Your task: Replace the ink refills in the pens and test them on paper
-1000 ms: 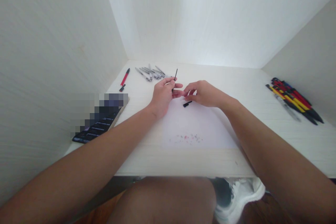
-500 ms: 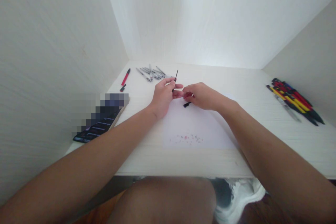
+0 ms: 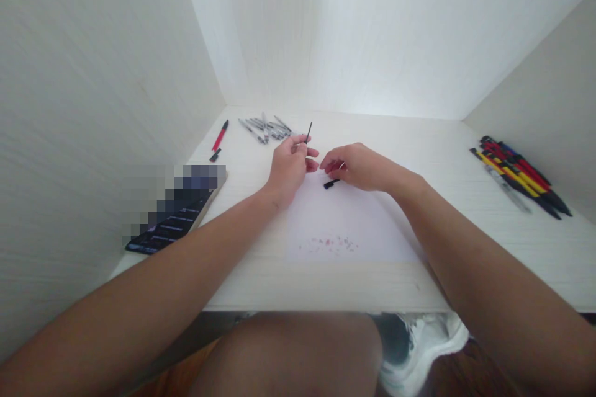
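Observation:
My left hand (image 3: 289,164) pinches a thin black pen refill (image 3: 309,131) between thumb and forefinger; it points up and slightly right, and the other fingers are spread. Facing it, my right hand (image 3: 351,165) has its fingers curled above the white paper (image 3: 354,217). A black pen part with a clip (image 3: 330,184) sticks out from under those fingers, its other end hidden by the hand. Between the two hands is a narrow gap. Small dark and reddish marks or specks (image 3: 328,242) dot the paper's near edge.
Several clear pens (image 3: 263,129) lie at the back left. Beside the left wall are a red pen barrel (image 3: 220,136) and a small black piece (image 3: 215,156). A dark, partly blurred-out object (image 3: 179,217) lies nearer. Red, yellow and black pens (image 3: 521,177) are heaped at right.
My right fingertips have shifted slightly left and down. The left hand still pinches the refill, its lower fingers a little more drawn in. The whole view has shifted slightly.

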The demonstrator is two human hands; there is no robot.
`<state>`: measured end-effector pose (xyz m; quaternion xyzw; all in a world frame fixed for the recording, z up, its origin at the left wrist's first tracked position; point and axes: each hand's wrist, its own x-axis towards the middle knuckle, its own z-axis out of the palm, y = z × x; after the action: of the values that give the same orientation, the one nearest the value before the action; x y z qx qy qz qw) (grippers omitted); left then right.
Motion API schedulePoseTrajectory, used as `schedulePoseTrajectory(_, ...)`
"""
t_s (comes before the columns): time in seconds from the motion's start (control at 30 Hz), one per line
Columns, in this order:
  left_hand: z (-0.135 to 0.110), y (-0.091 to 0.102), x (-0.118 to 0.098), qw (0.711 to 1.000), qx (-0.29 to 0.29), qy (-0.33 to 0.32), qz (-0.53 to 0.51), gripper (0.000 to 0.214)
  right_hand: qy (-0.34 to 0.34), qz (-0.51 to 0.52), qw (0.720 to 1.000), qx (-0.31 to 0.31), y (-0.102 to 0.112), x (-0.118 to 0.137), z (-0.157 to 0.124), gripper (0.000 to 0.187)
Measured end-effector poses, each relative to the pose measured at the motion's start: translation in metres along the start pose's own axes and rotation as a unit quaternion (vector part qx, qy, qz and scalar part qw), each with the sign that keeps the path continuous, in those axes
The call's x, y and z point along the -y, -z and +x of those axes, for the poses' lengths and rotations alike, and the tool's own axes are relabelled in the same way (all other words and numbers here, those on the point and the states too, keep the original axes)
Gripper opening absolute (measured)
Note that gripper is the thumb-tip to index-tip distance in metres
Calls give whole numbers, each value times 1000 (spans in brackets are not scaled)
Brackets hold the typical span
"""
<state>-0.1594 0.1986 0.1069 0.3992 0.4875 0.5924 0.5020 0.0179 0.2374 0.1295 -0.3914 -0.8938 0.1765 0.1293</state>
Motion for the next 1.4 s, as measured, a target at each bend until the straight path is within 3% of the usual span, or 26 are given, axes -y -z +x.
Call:
schedulePoseTrajectory(0.13,2,3,1,994,-21,-46,99,18,7,10,1000,5,-1,-3,0,29)
schedulePoseTrajectory(0.23,4,7,2,971,-27,-102,215,12,11,6,1000,7,-1,-2,0,30)
schedulePoseTrajectory(0.47,5,12,1,915,-23,-137,378,35,13,-24,999,21,0,0,0,28)
schedulePoseTrajectory(0.7,4,14,-1,907,20,-140,397,36,8,-45,999,20,1,8,-1,25)
schedulePoseTrajectory(1.03,1,18,5,883,105,-156,429,32,-15,7,1000,-11,-3,5,2,23)
schedulePoseTrajectory(1.4,1,18,11,858,112,-184,466,20,-33,-3,999,-10,0,9,1,21)
